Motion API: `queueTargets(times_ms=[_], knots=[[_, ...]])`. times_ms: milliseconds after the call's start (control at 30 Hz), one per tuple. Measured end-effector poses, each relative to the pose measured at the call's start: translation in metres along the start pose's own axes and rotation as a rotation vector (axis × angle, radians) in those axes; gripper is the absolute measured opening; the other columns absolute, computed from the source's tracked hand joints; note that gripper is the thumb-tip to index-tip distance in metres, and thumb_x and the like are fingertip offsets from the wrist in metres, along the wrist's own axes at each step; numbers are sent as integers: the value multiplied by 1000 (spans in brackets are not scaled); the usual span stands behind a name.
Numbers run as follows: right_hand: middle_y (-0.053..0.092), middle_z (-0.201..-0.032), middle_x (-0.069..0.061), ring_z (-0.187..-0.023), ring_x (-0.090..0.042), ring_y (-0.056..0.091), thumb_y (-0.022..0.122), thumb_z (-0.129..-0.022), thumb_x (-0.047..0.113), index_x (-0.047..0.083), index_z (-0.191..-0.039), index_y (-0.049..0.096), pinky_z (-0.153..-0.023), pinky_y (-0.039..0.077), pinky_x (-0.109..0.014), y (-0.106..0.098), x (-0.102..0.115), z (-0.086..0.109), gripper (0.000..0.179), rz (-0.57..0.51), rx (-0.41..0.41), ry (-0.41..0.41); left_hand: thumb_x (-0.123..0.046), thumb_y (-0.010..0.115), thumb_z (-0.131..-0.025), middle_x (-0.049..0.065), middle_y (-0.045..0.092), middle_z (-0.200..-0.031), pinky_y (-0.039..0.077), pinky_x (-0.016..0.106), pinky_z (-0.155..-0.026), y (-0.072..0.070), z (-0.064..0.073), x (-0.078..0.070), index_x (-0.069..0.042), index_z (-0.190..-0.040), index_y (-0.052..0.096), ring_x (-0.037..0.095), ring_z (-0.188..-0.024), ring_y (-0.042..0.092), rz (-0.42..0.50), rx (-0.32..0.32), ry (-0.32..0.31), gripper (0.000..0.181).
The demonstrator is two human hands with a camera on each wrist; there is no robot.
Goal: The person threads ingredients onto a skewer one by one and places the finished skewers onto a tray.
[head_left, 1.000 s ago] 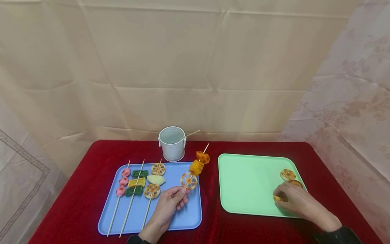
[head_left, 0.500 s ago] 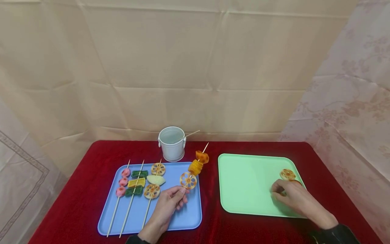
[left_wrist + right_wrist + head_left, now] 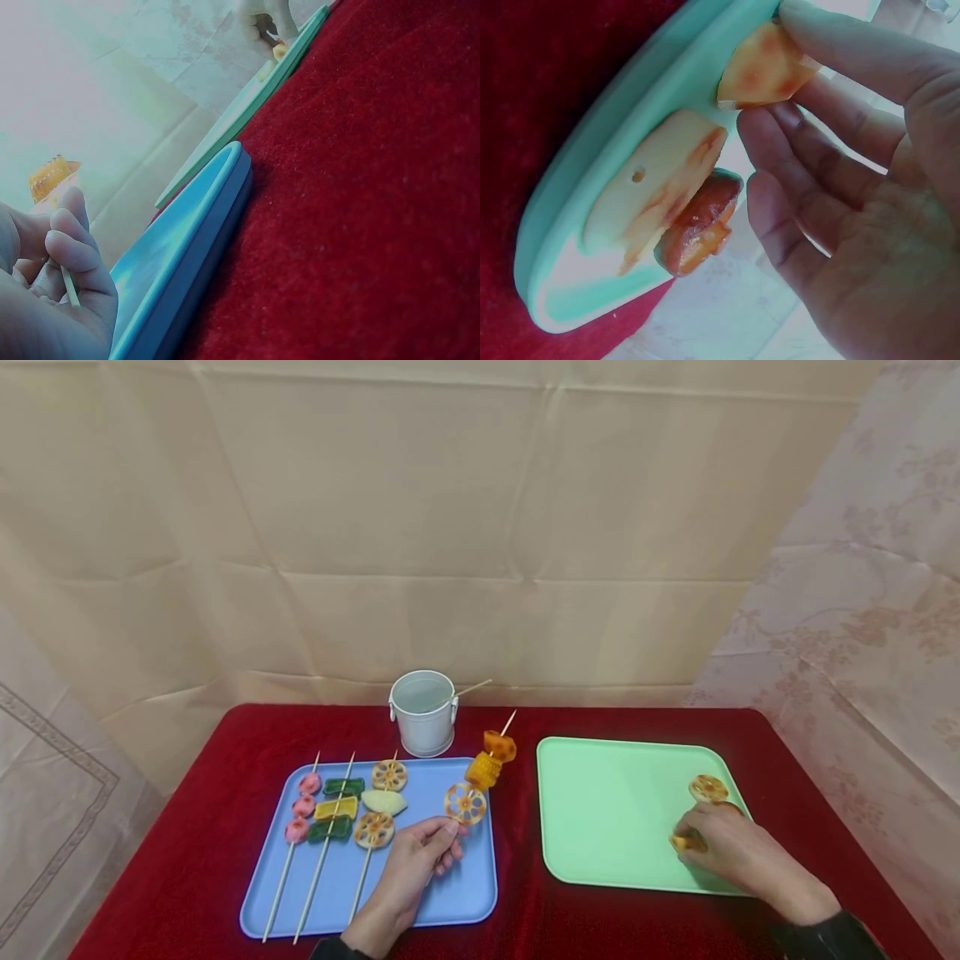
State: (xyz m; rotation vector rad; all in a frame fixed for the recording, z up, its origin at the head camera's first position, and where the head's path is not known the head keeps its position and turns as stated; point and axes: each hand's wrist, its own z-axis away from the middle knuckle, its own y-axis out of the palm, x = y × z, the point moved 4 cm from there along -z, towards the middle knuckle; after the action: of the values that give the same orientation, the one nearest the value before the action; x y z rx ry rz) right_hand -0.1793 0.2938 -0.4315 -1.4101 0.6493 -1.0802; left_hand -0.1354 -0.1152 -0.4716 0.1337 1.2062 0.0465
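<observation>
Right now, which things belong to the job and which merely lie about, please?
Likely in use: loaded wooden skewer in left hand; browned yellow wedge in right hand; green rectangular tray.
Apparently lying about: three loaded wooden skewers on blue rectangular tray; white round bucket.

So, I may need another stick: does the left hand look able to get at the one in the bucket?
Probably not freely: the left hand is holding a skewer. Otherwise the way looks open: the stick pokes out of the bucket, just behind the blue tray.
</observation>
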Motion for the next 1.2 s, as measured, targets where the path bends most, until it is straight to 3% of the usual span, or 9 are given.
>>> queueTargets(times_ms=[133,433,633,800,1067,1200], knots=[[66,-83,13,-75,-6,57,88,-77,15,17,-87,75,-69,53,-30,-1,0,-1,16,-11,-15,-16,-16,55,-108,0,64,-73,42,18,-56,0,0,0,8,-111,71,8,-66,51,2,2,1,29],[56,-78,6,-71,-11,47,80,-78,18,11,-93,71,-62,39,-29,-3,5,-5,19,-38,-74,133,-15,56,-107,0,64,-72,41,18,-56,1,-1,0,8,-110,71,8,-65,51,8,6,0,28],[61,-80,9,-75,-10,56,79,-80,14,14,-93,67,-63,45,-27,-12,20,-13,18,-148,-196,111,-16,55,-108,0,64,-72,41,18,-55,3,0,0,9,-110,70,7,-65,51,11,11,17,29],[68,-79,11,-73,-6,65,78,-84,17,20,-92,64,-56,45,-25,-17,36,-24,16,-256,-309,88,-16,56,-108,-1,63,-72,41,18,-56,5,0,-3,10,-111,69,7,-65,51,10,25,32,30],[68,-93,3,-69,-4,65,82,-88,20,14,-109,67,-56,47,-26,-21,54,-48,26,-425,-380,80,-19,56,-108,0,64,-73,42,19,-56,8,-3,-8,9,-112,70,9,-66,51,-16,26,28,31],[69,-97,0,-73,-9,69,83,-90,26,12,-115,69,-59,49,-27,-22,65,-60,32,-547,-364,89,-17,57,-107,0,63,-72,41,19,-56,12,-2,-9,9,-110,70,9,-65,52,-6,13,37,29]])
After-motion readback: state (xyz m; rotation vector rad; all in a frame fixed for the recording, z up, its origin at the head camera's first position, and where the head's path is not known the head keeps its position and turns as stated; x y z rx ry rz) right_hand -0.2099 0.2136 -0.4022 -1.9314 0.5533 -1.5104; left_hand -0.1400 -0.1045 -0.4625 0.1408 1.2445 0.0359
